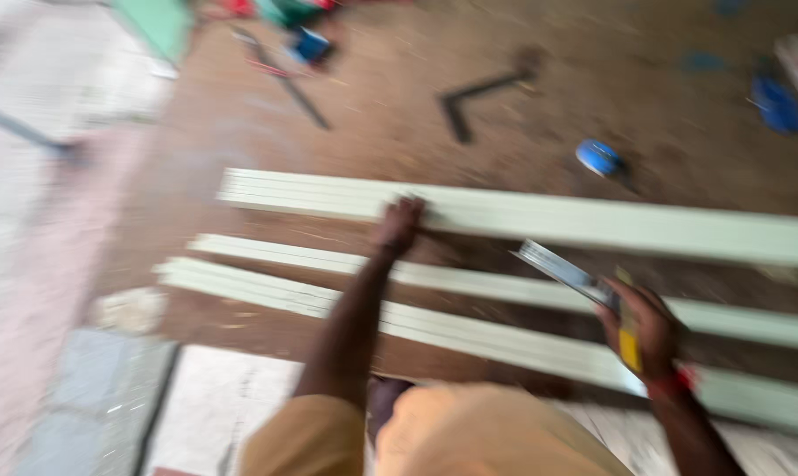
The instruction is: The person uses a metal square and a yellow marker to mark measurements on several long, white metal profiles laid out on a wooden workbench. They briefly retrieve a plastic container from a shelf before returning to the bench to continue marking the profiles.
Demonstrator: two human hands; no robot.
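Blur smears the whole view, so fine detail is lost. Three pale green boards lie across a brown wooden floor (240, 132), running left to right and spaced apart. My left hand (400, 223) reaches forward and presses down on the far board (593, 220), fingers spread on its near edge; it grips nothing, it only rests there. The middle board (284, 256) passes under my left forearm, and the near board (240, 286) lies closest to my knees.

My right hand (646, 330) is clenched around a yellow-handled tool (629, 345) with a flat metal blade (562, 271) that sticks out up and to the left. The blade hangs between the far board and the middle one; whether it touches either I cannot tell. A red band (678, 381) sits at that wrist.

Farther out on the floor, well apart from the boards, lie a dark L-shaped square (469, 99), a small blue round thing (600, 158) and a long dark bar (289, 84). Blue and green clutter sits along the top edge, too blurred to name. On the left the floor gives way to pale stone (29, 291).
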